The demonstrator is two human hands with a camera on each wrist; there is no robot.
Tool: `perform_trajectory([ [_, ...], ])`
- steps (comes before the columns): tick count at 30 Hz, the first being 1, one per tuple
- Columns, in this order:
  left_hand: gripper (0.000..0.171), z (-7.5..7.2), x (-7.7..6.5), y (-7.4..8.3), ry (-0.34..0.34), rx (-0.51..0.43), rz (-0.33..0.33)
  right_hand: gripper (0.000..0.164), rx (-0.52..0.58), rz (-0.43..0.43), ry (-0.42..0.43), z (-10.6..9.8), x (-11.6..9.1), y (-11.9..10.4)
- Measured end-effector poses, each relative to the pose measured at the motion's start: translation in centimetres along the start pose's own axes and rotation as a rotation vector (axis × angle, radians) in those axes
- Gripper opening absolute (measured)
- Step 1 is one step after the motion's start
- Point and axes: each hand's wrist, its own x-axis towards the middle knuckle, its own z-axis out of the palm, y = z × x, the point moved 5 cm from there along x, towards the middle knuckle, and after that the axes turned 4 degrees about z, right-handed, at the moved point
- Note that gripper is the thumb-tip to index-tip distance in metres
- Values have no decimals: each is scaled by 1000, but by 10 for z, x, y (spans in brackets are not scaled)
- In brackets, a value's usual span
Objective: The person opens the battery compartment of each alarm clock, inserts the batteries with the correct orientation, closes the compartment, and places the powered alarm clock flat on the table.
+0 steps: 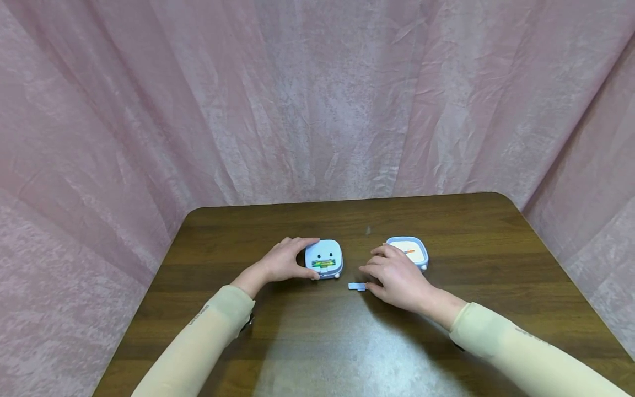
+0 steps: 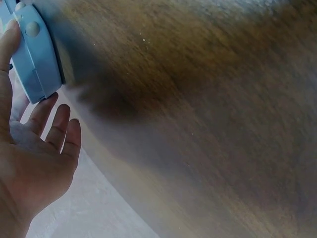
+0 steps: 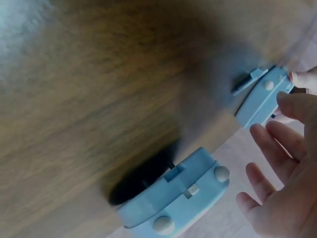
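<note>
A light-blue square clock (image 1: pixel 323 251) lies back side up, its battery compartment uncovered and a green-yellow battery (image 1: pixel 324 263) inside. My left hand (image 1: pixel 283 262) holds this clock by its left side, thumb at the near corner and a finger at the far one. A small light-blue battery cover (image 1: pixel 356 286) rests on the table, right of that clock. Over the table my right hand (image 1: pixel 399 278) has its fingers spread loosely, the thumb tip beside the cover's right end; whether it touches cannot be told. In the right wrist view nothing sits between those fingers.
A second square clock (image 1: pixel 409 249), with a white face and an orange hand, stands just behind my right hand, partly covered by it. Round feet show on its side in the right wrist view. The brown wooden table (image 1: pixel 317 331) ends at a pink curtain (image 1: pixel 317 110).
</note>
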Motion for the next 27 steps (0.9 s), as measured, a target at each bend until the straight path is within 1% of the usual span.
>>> perform_trajectory([
  [5, 98, -1, -1, 1, -1, -4, 3, 24, -33, -39, -1, 5, -4, -5],
  [9, 98, -2, 0, 0, 0, -14, 1, 18, -60, -44, -5, 10, -5, -10],
  [13, 97, -1, 1, -1, 6, -10, 1, 14, -74, -47, 11, 13, -6, -13],
  [18, 97, 1, 1, -1, 7, -8, -1, 14, -93, -46, 42, 15, -7, -15],
  [27, 99, 3, 0, -4, 0, -16, -5, 15, -101, -30, 54, 17, -7, -14],
])
